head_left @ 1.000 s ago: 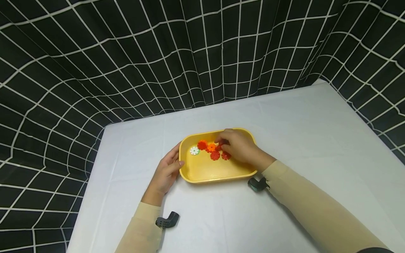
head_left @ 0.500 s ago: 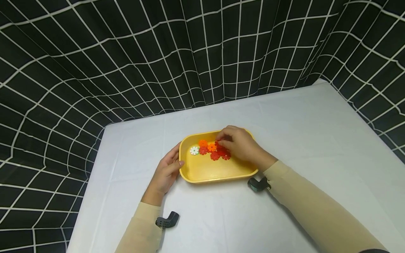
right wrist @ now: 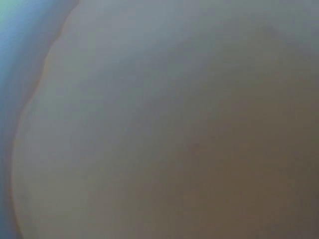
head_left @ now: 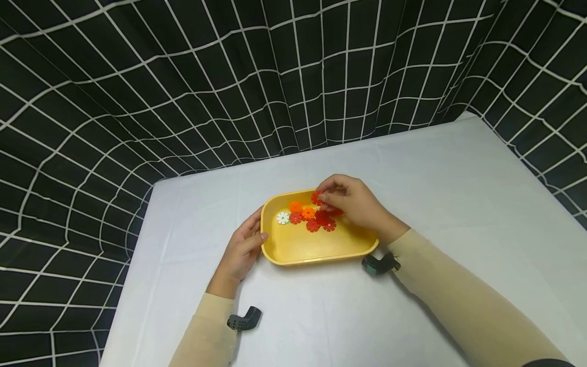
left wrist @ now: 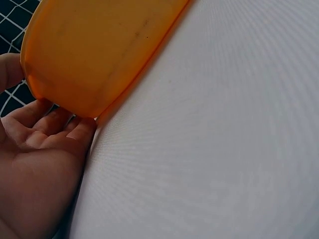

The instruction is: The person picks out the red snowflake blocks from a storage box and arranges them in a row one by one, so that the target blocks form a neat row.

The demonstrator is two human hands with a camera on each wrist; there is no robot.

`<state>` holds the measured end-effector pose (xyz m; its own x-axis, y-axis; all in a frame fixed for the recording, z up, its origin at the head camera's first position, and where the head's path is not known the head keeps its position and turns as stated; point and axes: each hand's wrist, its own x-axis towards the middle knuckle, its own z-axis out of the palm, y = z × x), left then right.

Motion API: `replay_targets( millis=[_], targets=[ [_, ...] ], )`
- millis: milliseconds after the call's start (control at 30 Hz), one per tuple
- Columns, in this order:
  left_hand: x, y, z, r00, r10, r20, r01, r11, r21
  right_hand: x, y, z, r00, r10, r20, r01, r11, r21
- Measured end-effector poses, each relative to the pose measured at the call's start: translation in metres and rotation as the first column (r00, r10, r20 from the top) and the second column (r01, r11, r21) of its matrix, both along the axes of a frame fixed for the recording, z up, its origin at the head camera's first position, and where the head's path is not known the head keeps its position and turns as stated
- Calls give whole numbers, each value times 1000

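A yellow tray [head_left: 316, 244] sits on the white table in the head view. My left hand [head_left: 243, 247] grips its left end, thumb over the rim and fingers along the outer wall. In the left wrist view those fingers press against the tray's end [left wrist: 94, 59]. Over the tray's far right part, my right hand [head_left: 355, 201] pinches a red notched disc [head_left: 317, 198] between thumb and fingers. Below it lie several red discs [head_left: 313, 225], with orange discs [head_left: 308, 213] beside them. A white disc [head_left: 283, 218] lies near the left end. The right wrist view is a blur.
A white cloth [head_left: 293, 306] covers the table, reaching out on all sides of the tray. Behind and at both sides hang black curtains [head_left: 293, 76] with a white grid. Each wrist wears a small dark device [head_left: 245, 319].
My right hand has lifted and moved slightly up and right, bringing a red disc up to the tray's far rim. Several red discs under it have come into view. The left hand keeps its grip.
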<state>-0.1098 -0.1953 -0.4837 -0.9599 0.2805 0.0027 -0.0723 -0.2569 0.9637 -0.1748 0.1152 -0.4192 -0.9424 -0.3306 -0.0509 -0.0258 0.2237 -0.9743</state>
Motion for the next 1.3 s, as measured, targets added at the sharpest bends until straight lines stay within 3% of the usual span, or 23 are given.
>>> replay_targets(
  millis=[267,433,833,1300],
  targets=[
    [-2,1,0,1000,-5,-12,5,1000,2,-3,8,5,1000,15,28,-13,998,-61],
    [-2,1,0,1000,-1,-15,1,1000,0,-4,18,12,1000,13,4,-13,996,-92],
    [1,1,2,1000,8,-6,-8,1000,-10,-4,52,18,994,-87,-59,90,994,61],
    [2,2,1,1000,15,0,-15,1000,-7,-7,97,-2,976,-214,-47,217,974,69]
  ],
)
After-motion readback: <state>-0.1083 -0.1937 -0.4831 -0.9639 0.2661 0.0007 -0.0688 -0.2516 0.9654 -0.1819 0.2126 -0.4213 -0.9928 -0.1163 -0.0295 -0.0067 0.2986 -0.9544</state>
